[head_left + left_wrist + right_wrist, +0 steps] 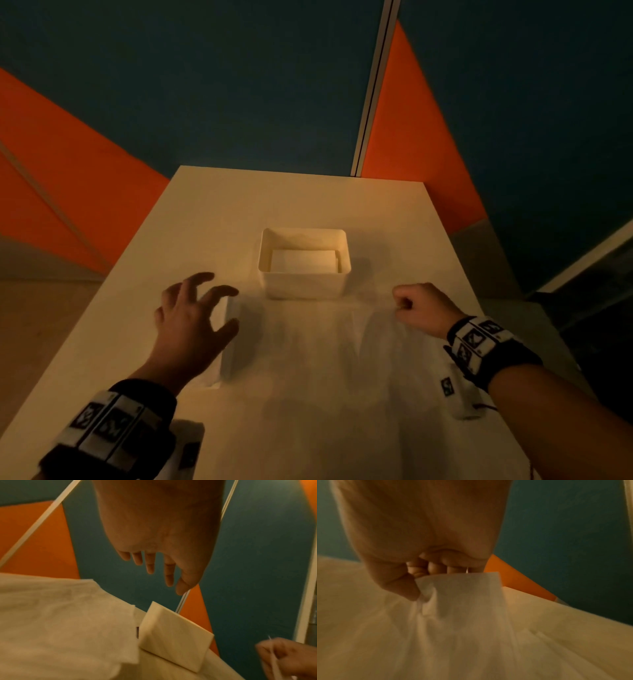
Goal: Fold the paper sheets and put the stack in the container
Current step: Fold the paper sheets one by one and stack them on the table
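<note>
The paper sheet (308,342) looks blurred; right hand (419,306) pinches its corner. Left hand (191,322) hovers with spread fingers. One container (305,284) holds folded sheets (303,261), count unclear.

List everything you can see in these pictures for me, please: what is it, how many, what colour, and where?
table: one, white, fills the middle of the head view.
container: one, white, open-topped, on the table ahead of both hands.
folded sheets: a small white stack, exact count unclear, lying inside the container.
paper sheet: one large, thin, white, spread on the table in front of the container, blurred.
wall panels: dark teal and orange, behind the table.
wrist bands: two, black with white patterned tags, one on each wrist.
left hand: one, fingers spread, above the sheet's left edge.
right hand: one, pinching the sheet's far right corner.
</note>
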The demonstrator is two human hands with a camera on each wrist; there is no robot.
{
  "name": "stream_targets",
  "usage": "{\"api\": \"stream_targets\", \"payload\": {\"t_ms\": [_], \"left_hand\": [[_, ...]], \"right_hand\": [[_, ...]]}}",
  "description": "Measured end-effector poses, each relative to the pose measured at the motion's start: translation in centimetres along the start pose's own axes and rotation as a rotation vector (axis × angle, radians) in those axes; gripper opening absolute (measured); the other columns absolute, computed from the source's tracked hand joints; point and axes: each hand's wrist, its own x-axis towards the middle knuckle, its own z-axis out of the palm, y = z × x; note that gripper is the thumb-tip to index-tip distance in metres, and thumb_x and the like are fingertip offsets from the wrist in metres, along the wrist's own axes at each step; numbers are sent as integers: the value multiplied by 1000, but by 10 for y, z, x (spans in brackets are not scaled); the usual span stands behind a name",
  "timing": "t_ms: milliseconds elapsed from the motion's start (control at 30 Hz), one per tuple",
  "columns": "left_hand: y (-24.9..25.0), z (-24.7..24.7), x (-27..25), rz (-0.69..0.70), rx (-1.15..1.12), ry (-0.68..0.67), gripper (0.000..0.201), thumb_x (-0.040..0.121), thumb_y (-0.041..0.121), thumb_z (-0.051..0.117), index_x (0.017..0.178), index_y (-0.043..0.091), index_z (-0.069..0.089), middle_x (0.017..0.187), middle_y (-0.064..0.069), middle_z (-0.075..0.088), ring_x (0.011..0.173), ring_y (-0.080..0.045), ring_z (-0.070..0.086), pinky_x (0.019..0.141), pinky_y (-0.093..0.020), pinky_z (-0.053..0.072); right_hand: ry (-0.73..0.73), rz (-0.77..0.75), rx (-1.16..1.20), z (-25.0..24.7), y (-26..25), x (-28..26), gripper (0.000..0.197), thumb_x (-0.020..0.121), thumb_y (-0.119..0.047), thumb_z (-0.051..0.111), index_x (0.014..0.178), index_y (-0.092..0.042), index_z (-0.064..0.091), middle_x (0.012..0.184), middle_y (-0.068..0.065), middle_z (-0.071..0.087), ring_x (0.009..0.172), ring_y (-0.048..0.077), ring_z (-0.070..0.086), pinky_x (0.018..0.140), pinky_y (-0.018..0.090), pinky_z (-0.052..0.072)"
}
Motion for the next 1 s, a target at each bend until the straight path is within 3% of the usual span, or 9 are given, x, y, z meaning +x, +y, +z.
{"api": "stream_targets", "payload": {"t_ms": [133,233,300,367,467,567,667,900,1000], "left_hand": [[17,3,5,89,-295,-239,45,59,73,49,100,55,49,130,9,48,120,-18,44,102,-37,37],[34,10,4,66,-485,-445,84,35,92,52,109,52,45,119,20,47,111,-4,45,92,-20,36],[44,17,3,10,-562,-584,92,48,84,61,128,42,41,120,16,49,110,-4,45,89,-20,36],[52,20,4,-60,-678,-675,67,75,54,68,132,37,38,124,9,51,113,-7,48,89,-22,39],[55,22,5,-147,-918,-733,70,66,54,72,128,35,45,122,7,59,113,-12,54,88,-27,43],[54,23,5,-162,-1190,-733,76,57,52,78,126,30,51,122,0,65,111,-22,61,93,-39,50],[58,18,9,-201,-1437,-572,46,75,20,74,119,23,60,112,-7,70,101,-23,67,78,-34,57],[55,3,15,-152,-1320,-435,31,94,1,45,83,12,73,88,-5,71,80,-21,66,73,-31,58],[54,2,17,-144,-1321,-440,29,95,-1,40,90,5,69,88,-4,72,81,-20,68,76,-32,59]], "right_hand": [[-58,43,360,-11,-34,-5,12,81,2,57,87,-9,56,73,5,62,67,19,58,60,28,44],[-82,55,620,-13,-57,-14,28,83,8,55,96,-15,64,81,15,68,70,22,64,61,29,50],[-55,42,782,-13,-68,-19,30,83,11,55,93,-16,66,83,15,66,69,19,63,62,27,50],[-44,50,946,-12,-77,-23,30,85,11,53,95,-14,66,85,14,66,68,18,63,61,25,51],[-63,58,1167,-11,-85,-27,28,86,9,50,99,-11,64,82,13,68,65,19,65,57,25,53],[-63,63,1326,-7,-86,-29,30,87,7,49,106,-10,62,86,13,71,68,21,67,59,27,54],[-74,67,1358,1,-82,-29,33,86,7,50,113,-9,62,94,14,71,76,23,68,64,30,56],[-53,102,1326,1,-78,-33,44,91,5,42,65,-15,71,75,2,68,69,16,62,54,26,49],[-107,160,1440,-2,-77,-36,35,93,-12,32,76,-11,63,78,6,62,68,19,57,55,29,44]]}}
